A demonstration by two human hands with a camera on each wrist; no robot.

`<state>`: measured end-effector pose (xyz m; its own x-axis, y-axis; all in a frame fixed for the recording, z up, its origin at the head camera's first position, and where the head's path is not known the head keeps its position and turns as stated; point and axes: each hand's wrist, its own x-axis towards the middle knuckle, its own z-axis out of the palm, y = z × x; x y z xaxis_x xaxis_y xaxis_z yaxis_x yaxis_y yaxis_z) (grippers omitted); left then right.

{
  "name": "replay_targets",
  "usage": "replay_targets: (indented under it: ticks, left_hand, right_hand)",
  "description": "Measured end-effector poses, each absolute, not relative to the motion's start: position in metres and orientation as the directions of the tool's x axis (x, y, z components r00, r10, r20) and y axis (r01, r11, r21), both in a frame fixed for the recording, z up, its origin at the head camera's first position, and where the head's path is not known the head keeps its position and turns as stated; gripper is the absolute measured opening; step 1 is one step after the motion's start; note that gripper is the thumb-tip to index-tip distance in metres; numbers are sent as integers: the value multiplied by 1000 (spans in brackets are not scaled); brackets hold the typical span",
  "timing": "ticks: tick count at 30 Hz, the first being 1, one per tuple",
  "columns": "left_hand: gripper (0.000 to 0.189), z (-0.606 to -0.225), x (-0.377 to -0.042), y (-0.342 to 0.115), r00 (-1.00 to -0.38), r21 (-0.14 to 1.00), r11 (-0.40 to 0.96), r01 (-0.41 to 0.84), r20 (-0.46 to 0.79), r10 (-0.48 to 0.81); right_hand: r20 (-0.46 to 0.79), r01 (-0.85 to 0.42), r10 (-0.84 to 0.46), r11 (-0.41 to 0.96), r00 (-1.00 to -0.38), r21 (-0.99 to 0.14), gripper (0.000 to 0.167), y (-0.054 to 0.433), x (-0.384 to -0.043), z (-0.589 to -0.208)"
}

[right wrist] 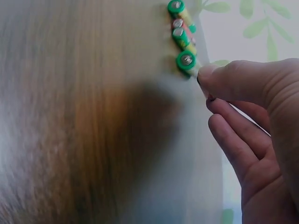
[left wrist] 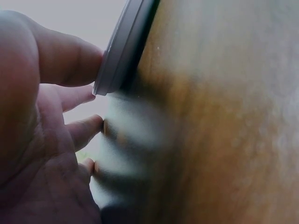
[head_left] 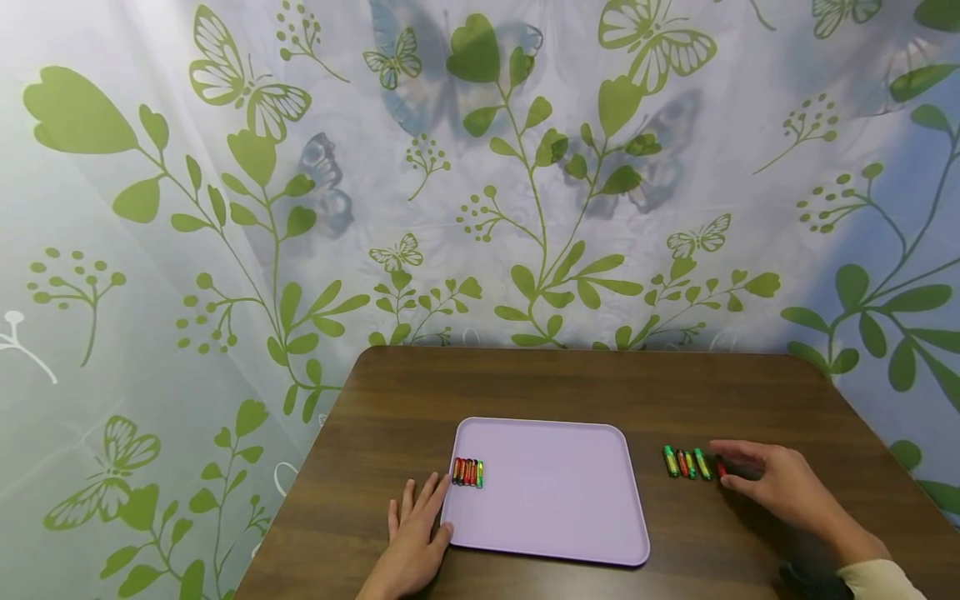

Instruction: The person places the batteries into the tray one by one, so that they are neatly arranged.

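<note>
Right hand (head_left: 783, 492): thumb and fingertips pinch the red battery (head_left: 721, 467). Only a bit of red shows between them in the right wrist view, so can't tell how firm the grip is. Left hand (head_left: 413, 540): fingers spread, along the near-left side of the lilac tray (head_left: 555, 500); thumb touches the rim in the left wrist view. Not gripping anything.

Red battery sits at the right hand's fingertips, right end of the loose row of four batteries (head_left: 690, 464), which lies on the tabletop (head_left: 495, 379) just left of those fingertips. Right hand is clearly the nearer one; left hand is well apart, across the tray.

Key relation: tray lies between the hands, left of the right hand, with the loose row in the gap. Red battery's long axis runs roughly near-to-far, tilted a little, about parallel to its neighbours. The packed row of batteries (head_left: 468, 472) inside the tray, just beside the left fingertips, also runs near-to-far, so I'd judge very little turn is needed to match it.
</note>
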<state>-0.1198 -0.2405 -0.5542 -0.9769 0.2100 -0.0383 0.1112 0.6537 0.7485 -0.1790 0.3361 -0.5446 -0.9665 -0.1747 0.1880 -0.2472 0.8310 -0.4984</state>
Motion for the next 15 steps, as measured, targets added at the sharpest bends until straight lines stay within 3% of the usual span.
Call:
replay_targets:
  ticks: [15]
  left_hand:
    - [69,-553,-118,-241,-977,754,647,115,-31,210]
  right_hand:
    - [313,-350,-198,744,-929,-569,47,275,-179,-531]
